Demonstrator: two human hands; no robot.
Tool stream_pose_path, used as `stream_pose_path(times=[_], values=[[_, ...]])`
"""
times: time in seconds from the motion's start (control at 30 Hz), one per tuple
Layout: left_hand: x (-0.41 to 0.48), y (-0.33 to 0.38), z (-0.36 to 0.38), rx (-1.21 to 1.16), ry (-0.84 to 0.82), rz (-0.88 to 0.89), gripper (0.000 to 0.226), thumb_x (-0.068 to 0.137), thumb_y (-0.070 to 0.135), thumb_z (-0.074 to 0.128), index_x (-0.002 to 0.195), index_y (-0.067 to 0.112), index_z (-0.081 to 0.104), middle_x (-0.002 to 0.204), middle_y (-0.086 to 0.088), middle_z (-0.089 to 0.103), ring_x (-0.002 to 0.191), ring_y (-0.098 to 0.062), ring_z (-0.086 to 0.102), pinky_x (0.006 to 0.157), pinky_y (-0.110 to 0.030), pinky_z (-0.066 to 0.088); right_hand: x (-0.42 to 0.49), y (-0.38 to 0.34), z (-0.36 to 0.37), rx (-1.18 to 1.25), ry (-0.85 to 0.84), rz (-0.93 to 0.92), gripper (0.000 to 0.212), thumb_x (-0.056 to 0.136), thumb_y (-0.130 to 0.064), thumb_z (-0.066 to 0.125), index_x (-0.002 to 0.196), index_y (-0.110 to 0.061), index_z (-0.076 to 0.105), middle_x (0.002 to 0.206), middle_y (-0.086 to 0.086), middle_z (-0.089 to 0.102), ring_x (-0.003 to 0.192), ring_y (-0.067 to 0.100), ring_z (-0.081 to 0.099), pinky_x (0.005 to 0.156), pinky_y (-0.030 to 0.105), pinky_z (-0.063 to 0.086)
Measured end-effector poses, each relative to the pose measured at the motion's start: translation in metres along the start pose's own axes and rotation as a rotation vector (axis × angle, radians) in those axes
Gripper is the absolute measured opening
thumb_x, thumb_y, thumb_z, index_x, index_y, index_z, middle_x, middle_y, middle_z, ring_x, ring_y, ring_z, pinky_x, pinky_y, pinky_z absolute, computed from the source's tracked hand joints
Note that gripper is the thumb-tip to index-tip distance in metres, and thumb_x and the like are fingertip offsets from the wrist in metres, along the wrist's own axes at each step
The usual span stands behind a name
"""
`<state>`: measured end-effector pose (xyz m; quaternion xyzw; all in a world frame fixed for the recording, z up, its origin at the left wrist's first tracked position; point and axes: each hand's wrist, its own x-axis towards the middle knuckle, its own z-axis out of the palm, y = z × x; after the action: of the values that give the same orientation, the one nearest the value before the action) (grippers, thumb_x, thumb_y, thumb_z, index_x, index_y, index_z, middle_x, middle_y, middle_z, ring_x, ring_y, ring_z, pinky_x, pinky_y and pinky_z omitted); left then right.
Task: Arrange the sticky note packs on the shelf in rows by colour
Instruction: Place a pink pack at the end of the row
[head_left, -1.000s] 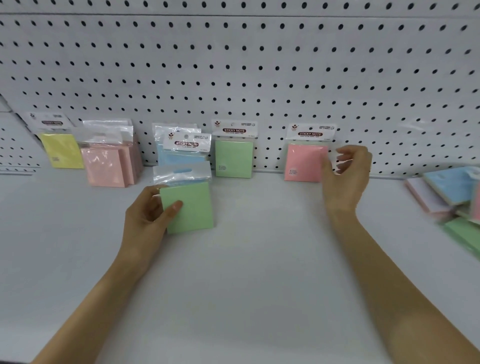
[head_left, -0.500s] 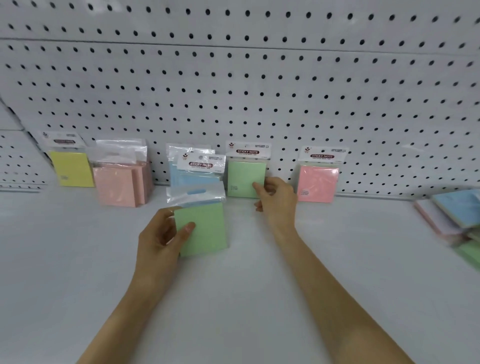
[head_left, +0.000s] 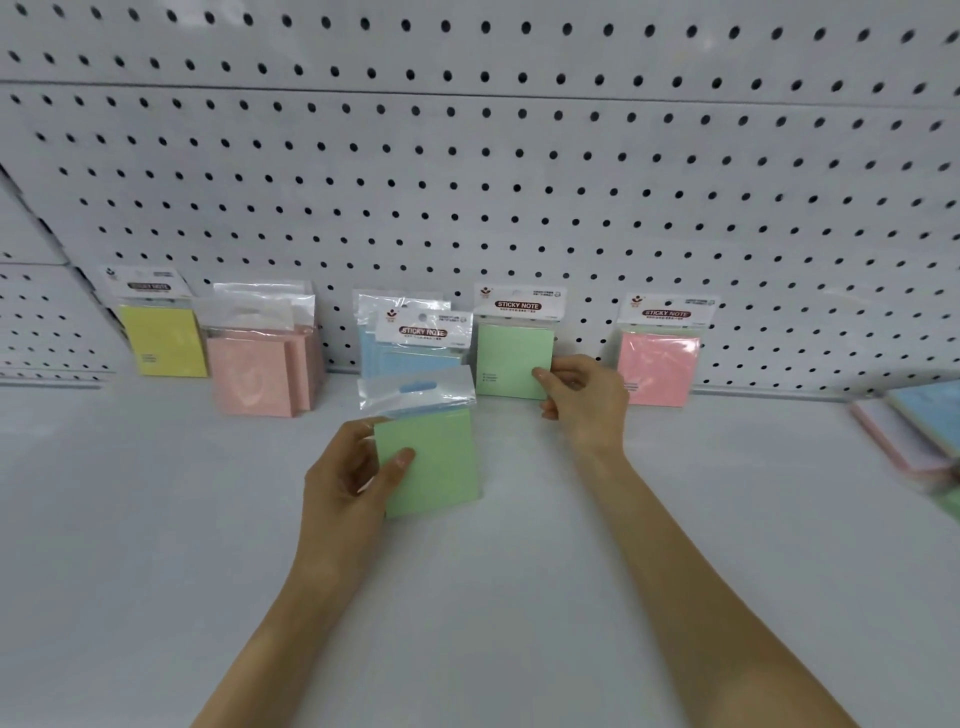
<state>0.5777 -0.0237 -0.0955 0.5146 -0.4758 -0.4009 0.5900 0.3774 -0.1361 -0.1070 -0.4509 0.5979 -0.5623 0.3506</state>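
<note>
My left hand holds a green sticky note pack by its left edge, above the shelf, thumb on its face. My right hand pinches the lower right corner of a second green pack that stands against the pegboard. Along the back stand a yellow pack, a small stack of pink packs, blue packs partly hidden behind the held pack, and a lone pink pack at the right.
A loose pile of pink, blue and green packs lies at the right edge of the shelf, blurred. A neighbouring pegboard panel closes off the far left. Bare white shelf surface stretches in front of the packs.
My right hand left the lone pink pack at the right, moved left and took hold of the standing green pack's corner. My left hand keeps holding its green pack.
</note>
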Motion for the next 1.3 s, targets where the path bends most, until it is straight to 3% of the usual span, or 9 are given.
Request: stream_pose_path(times=[0.23, 0.43, 0.6, 0.8, 0.87, 0.97, 1.07, 1.17, 1.3], values=[[0.0, 0.0, 0.0, -0.002, -0.006, -0.011, 0.016, 0.088, 0.0, 0.061, 0.096, 0.013, 0.061, 0.084, 0.0, 0.07, 0.078, -0.008, 0.062, 0.064, -0.021, 0.049, -0.003, -0.003, -0.006, 0.024, 0.08, 0.003, 0.006, 0.084, -0.006, 0.068, 0.086, -0.011, 0.065, 0.071, 0.0, 0.062, 0.037, 0.002, 0.054, 0.045, 0.018, 0.051], [-0.002, 0.0, -0.002, -0.011, -0.01, -0.02, 0.019, 0.079, 0.024, 0.06, 0.097, 0.02, 0.064, 0.09, -0.01, 0.069, 0.08, -0.015, 0.059, 0.07, -0.035, 0.043, -0.002, -0.003, -0.009, 0.037, 0.086, 0.009, 0.006, 0.085, -0.007, 0.066, 0.086, -0.012, 0.063, 0.069, 0.002, 0.062, 0.038, 0.003, 0.055, 0.048, 0.019, 0.053], [-0.002, -0.002, -0.002, -0.003, -0.007, -0.007, 0.016, 0.089, 0.007, 0.062, 0.096, 0.021, 0.064, 0.087, -0.004, 0.071, 0.079, -0.013, 0.061, 0.071, -0.033, 0.045, -0.001, 0.0, -0.009, 0.027, 0.082, 0.01, 0.01, 0.086, -0.007, 0.065, 0.093, -0.001, 0.066, 0.068, 0.003, 0.062, 0.039, 0.003, 0.057, 0.049, 0.019, 0.054], [-0.003, 0.001, -0.003, -0.021, -0.042, -0.015, 0.015, 0.084, 0.021, 0.058, 0.097, 0.022, 0.066, 0.089, -0.019, 0.062, 0.082, -0.018, 0.054, 0.074, -0.037, 0.04, -0.019, -0.009, -0.014, 0.019, 0.168, -0.123, 0.024, 0.087, -0.011, 0.065, 0.111, -0.014, 0.062, 0.097, 0.005, 0.058, 0.052, 0.008, 0.058, 0.05, 0.014, 0.049], [-0.002, 0.001, -0.003, -0.027, -0.059, -0.015, 0.019, 0.083, 0.022, 0.056, 0.099, 0.02, 0.066, 0.093, -0.024, 0.062, 0.082, -0.019, 0.054, 0.074, -0.037, 0.04, -0.038, -0.014, -0.015, 0.069, 0.073, -0.199, 0.016, 0.087, -0.011, 0.065, 0.1, -0.02, 0.063, 0.09, 0.001, 0.059, 0.058, 0.013, 0.057, 0.052, 0.018, 0.049], [-0.002, 0.0, -0.003, -0.013, -0.083, -0.006, 0.016, 0.089, 0.014, 0.059, 0.103, 0.017, 0.066, 0.094, -0.013, 0.07, 0.082, -0.015, 0.061, 0.072, -0.033, 0.047, -0.066, -0.017, -0.011, 0.078, -0.315, -0.131, 0.017, 0.087, -0.01, 0.064, 0.081, -0.026, 0.068, 0.075, -0.014, 0.067, 0.069, 0.006, 0.059, 0.069, 0.024, 0.05], [-0.002, 0.002, -0.001, -0.008, -0.085, 0.004, 0.018, 0.094, 0.003, 0.053, 0.105, 0.012, 0.064, 0.091, -0.001, 0.073, 0.081, -0.011, 0.064, 0.069, -0.026, 0.051, -0.075, -0.013, -0.009, -0.047, -0.582, -0.131, 0.01, 0.08, -0.017, 0.073, 0.083, -0.025, 0.069, 0.078, -0.007, 0.069, 0.073, 0.007, 0.06, 0.075, 0.031, 0.05], [-0.001, 0.002, -0.001, 0.025, -0.106, 0.034, 0.018, 0.088, 0.013, 0.06, 0.105, 0.013, 0.067, 0.096, -0.002, 0.073, 0.084, -0.009, 0.063, 0.072, -0.023, 0.05, -0.075, -0.013, -0.01, -0.056, -0.599, -0.136, 0.014, 0.075, -0.013, 0.077, 0.083, -0.02, 0.068, 0.08, 0.004, 0.07, 0.072, 0.012, 0.062, 0.074, 0.038, 0.052], [0.002, -0.003, -0.004, 0.129, -0.064, 0.04, 0.023, 0.086, 0.023, 0.064, 0.107, 0.017, 0.069, 0.108, 0.0, 0.07, 0.096, -0.007, 0.063, 0.079, -0.013, 0.046, -0.069, -0.013, -0.014, -0.005, -0.469, -0.132, 0.015, 0.075, -0.004, 0.075, 0.077, -0.014, 0.065, 0.068, -0.003, 0.06, 0.063, 0.012, 0.055, 0.061, 0.032, 0.05]])
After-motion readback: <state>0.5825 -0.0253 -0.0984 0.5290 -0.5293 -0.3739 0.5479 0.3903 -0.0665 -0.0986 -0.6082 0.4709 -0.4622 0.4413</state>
